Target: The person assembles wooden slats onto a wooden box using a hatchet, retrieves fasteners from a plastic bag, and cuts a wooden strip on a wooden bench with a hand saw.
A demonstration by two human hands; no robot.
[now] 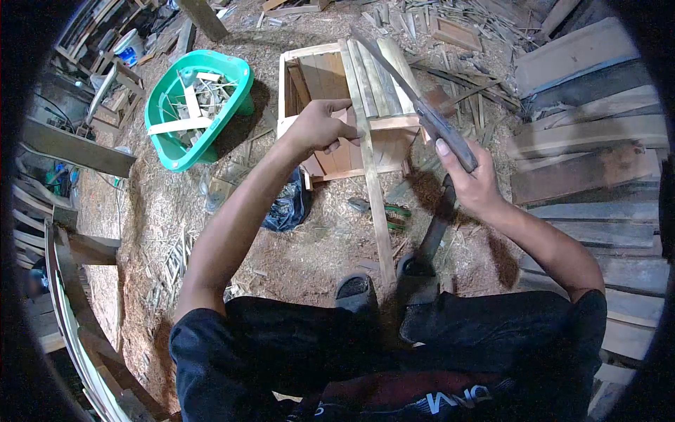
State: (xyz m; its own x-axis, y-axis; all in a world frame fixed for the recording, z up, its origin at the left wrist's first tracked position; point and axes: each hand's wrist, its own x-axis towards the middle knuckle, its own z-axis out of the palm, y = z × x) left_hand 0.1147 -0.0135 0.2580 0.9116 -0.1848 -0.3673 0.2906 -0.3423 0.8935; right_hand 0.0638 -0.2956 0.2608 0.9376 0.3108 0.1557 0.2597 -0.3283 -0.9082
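My left hand (325, 128) is at a long thin wooden strip (375, 204), thumb and index finger against its left edge, the other fingers curled. The strip lies across the top of a wooden box frame (313, 50) and sticks out past its near edge toward my feet. In my right hand (474, 179) is a long, narrow, dark-bladed machete (439, 126), gripped at its lower end. Its blade slants up and left above the box. More wooden strips (373, 77) lie side by side on the box top, right of its opening.
A green plastic tub (158, 141) of wood offcuts stands left of the box. A black plastic bag (288, 205) lies by its near left corner. Planks (590, 179) line the right side. Sandals (355, 290) and shavings (295, 260) are on the floor.
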